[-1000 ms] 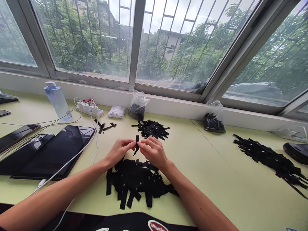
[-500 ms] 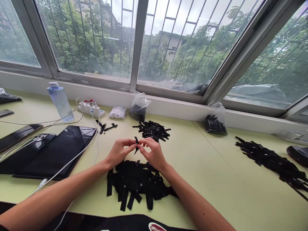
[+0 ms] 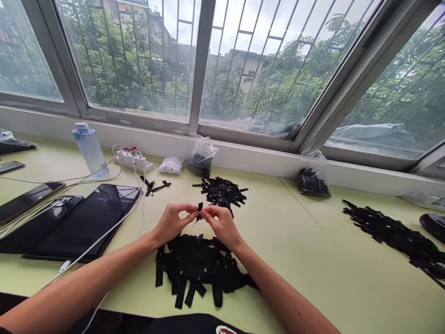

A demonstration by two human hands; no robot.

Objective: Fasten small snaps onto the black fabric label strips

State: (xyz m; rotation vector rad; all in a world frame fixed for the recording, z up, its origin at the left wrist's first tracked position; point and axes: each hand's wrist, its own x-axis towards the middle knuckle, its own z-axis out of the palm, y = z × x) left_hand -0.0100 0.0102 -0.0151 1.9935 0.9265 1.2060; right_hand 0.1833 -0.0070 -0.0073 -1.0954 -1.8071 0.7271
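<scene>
My left hand [image 3: 173, 223] and my right hand [image 3: 220, 223] meet above the green table [image 3: 299, 250], both pinching one small black fabric label [image 3: 199, 208] between their fingertips. The label looks folded. Just below my hands lies a flat pile of black label strips [image 3: 200, 271] with small white letters on them. A second, smaller heap of black labels [image 3: 222, 191] sits a little beyond my hands.
Tablets [image 3: 81, 221] and phones [image 3: 29, 195] lie at the left with white cables [image 3: 114, 222], a power strip [image 3: 134, 160] and a water bottle [image 3: 90, 150]. Plastic bags [image 3: 201, 157] [image 3: 312, 175] stand by the window ledge. Another long heap of black strips [image 3: 392, 234] lies at the right.
My hands have kept hold of the label and worked it shorter, from a hanging strip to a folded piece. The view has tilted slightly, shifting everything a little down.
</scene>
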